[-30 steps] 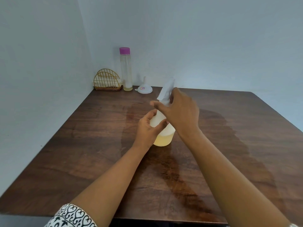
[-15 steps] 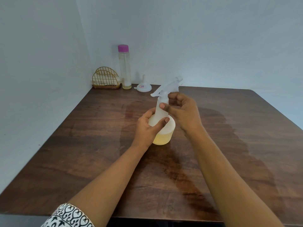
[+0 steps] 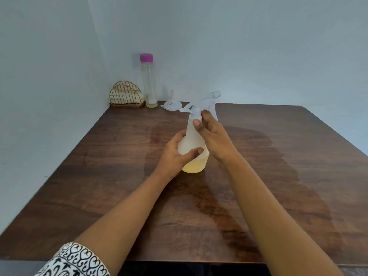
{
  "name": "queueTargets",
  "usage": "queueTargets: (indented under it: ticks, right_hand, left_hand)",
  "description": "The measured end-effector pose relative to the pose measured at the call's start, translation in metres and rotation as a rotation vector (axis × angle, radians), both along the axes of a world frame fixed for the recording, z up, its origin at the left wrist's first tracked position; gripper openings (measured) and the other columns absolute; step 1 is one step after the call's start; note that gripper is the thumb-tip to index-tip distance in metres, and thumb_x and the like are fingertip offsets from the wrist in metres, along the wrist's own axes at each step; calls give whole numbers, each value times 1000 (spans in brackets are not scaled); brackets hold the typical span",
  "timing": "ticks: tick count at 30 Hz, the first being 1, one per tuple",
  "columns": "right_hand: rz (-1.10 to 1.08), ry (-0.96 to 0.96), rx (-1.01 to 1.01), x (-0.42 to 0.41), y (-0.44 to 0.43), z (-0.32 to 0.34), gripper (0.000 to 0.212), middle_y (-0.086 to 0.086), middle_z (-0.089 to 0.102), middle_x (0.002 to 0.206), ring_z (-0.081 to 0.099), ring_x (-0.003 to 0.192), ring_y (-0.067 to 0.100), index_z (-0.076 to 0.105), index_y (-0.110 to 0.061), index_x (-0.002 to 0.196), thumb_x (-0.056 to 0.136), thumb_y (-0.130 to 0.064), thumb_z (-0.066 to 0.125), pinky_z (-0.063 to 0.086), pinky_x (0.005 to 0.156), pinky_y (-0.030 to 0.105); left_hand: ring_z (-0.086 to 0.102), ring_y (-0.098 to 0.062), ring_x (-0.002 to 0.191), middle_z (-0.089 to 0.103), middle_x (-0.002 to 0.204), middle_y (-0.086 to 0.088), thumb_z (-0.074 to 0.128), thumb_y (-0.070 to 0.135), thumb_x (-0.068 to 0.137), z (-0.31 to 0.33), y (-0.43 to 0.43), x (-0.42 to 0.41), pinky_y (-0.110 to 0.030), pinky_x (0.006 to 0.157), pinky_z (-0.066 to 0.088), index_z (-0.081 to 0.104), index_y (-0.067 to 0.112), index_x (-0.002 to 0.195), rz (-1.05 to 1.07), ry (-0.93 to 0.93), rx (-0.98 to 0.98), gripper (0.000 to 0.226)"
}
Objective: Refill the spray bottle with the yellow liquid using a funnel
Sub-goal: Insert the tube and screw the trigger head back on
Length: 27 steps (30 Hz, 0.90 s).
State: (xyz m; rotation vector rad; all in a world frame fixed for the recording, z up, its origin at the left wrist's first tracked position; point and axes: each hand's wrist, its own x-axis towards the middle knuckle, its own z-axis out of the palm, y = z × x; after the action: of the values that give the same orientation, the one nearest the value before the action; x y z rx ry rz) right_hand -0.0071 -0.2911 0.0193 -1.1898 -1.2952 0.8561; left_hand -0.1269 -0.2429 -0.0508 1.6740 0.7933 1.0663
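Item: spray bottle (image 3: 193, 138), frame centre. Left hand (image 3: 176, 155) wraps its body; right hand (image 3: 216, 137) now pinches the collar, trigger head (image 3: 205, 101) swung rightward (I judge cap-twisting). Funnel (image 3: 171, 105) untouched, upper centre.

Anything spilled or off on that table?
Yes. A broad darker, glossy patch spreads over the table under and right of the spray bottle, like spilled or wiped liquid; whether it is wet I cannot tell. The funnel sits mouth-down at the back. Nothing else odd.

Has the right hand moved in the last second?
Yes, rightward: the right hand lay across the neck of the spray bottle, now grips it from the right.
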Motion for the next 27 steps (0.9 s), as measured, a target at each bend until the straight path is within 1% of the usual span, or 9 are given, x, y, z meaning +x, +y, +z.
queueTargets:
  ticks: [5, 8, 11, 14, 16, 18, 20, 22, 27]
  right_hand:
    - [-415, 136, 74, -23, 11, -16, 47, -6, 65, 111, 60, 105, 8, 61, -14, 121, 78, -28, 74, 50, 93, 31]
    - [-593, 143, 156, -38, 14, -20, 42, -26, 60, 90, 57, 91, -9, 66, -25, 110, 71, -33, 79, 46, 80, 14]
    - [-494, 117, 148, -36, 12, -19, 48, -33, 53, 98, 50, 93, -20, 60, -27, 118, 74, -38, 75, 38, 80, 8]
    - [-149, -35, 72, -19, 7, -22, 50, -28, 37, 124, 36, 118, -10, 33, -39, 134, 89, -47, 53, 31, 96, 17]
    - [5, -63, 35, -3, 6, -23, 47, -27, 32, 131, 34, 123, -5, 28, -34, 140, 96, -43, 42, 32, 96, 12]
    - [70, -30, 26, 7, 7, -23, 47, -20, 45, 128, 46, 119, 4, 35, -22, 141, 97, -39, 41, 42, 95, 19]
    - [49, 45, 41, 9, 10, -24, 46, -5, 56, 125, 55, 114, 14, 41, -15, 138, 96, -34, 46, 47, 95, 32]
    - [-28, 197, 74, 2, 14, -27, 46, 6, 60, 126, 59, 111, 17, 47, -10, 135, 92, -26, 56, 51, 89, 31]
    - [-302, 422, 141, -22, 16, -36, 31, -7, 69, 111, 65, 104, 9, 67, -34, 102, 74, -26, 77, 53, 89, 33]
  left_hand:
    - [60, -14, 107, 62, 116, 0, 77, 37, 70, -3, -2, 2, -37, 88, 53, 51, 25, 127, 48, 32, 37, 63]
    - [54, -19, 115, 58, 123, -2, 77, 21, 76, -3, -6, 7, -43, 97, 48, 49, 16, 131, 142, 62, 85, 62]
    - [50, -18, 119, 54, 127, 1, 76, 23, 77, -2, -8, 7, -37, 97, 45, 46, 16, 133, 152, 101, 113, 63]
    - [48, -14, 118, 50, 125, 7, 76, 31, 77, 2, -4, 0, -27, 91, 43, 43, 25, 134, 88, 177, 113, 66]
    - [49, -14, 115, 49, 124, 8, 77, 36, 76, 6, -2, -5, -29, 90, 45, 42, 29, 132, 39, 211, 110, 67]
    - [50, -14, 113, 50, 123, 6, 77, 38, 75, 8, -2, -7, -32, 91, 48, 41, 29, 133, 0, 229, 103, 69]
    - [51, -15, 113, 49, 123, 5, 78, 37, 75, 10, -3, -7, -33, 91, 49, 40, 27, 134, -13, 232, 106, 70]
    - [50, -16, 113, 49, 123, 5, 78, 35, 75, 9, -4, -6, -35, 92, 49, 40, 25, 134, -2, 231, 119, 71]
    - [50, -12, 113, 49, 123, 6, 77, 27, 77, 5, -6, -4, -25, 89, 45, 40, 26, 134, 28, 198, 144, 68]
